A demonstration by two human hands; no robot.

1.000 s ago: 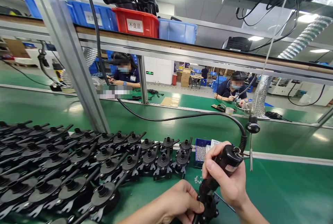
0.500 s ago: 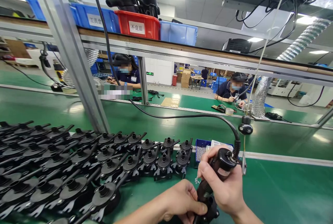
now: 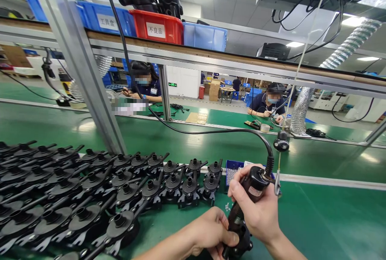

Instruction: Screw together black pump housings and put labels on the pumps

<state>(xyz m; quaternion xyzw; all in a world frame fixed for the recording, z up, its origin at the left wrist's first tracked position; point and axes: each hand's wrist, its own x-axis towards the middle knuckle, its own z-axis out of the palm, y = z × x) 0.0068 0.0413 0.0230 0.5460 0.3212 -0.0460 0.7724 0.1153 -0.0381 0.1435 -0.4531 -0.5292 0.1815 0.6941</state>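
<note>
My right hand [image 3: 263,215] is wrapped round a black electric screwdriver [image 3: 255,185], which slants down to the left with its cable leaving the top. Under it sits a black plastic part [image 3: 245,242] with a round body, at the bottom of the view. My left hand [image 3: 211,228] is closed on that part, thumb and fingers pinching by its handle close to the screwdriver's lower end. The screwdriver's tip is hidden behind the fingers. Several small metal nuts [image 3: 227,207] lie on the green bench just beyond my left hand.
Rows of similar black parts [image 3: 120,221] with long handles cover the bench's left. A blue bin [image 3: 231,172] of small metal pieces stands behind my right hand. The screwdriver's cable [image 3: 193,132] crosses ahead, near a metal post [image 3: 87,71]. Two people [image 3: 267,103] sit across the bench.
The screwdriver's top and my right hand have shifted slightly left and down. A little more of the black part shows below. My left hand keeps nearly the same place.
</note>
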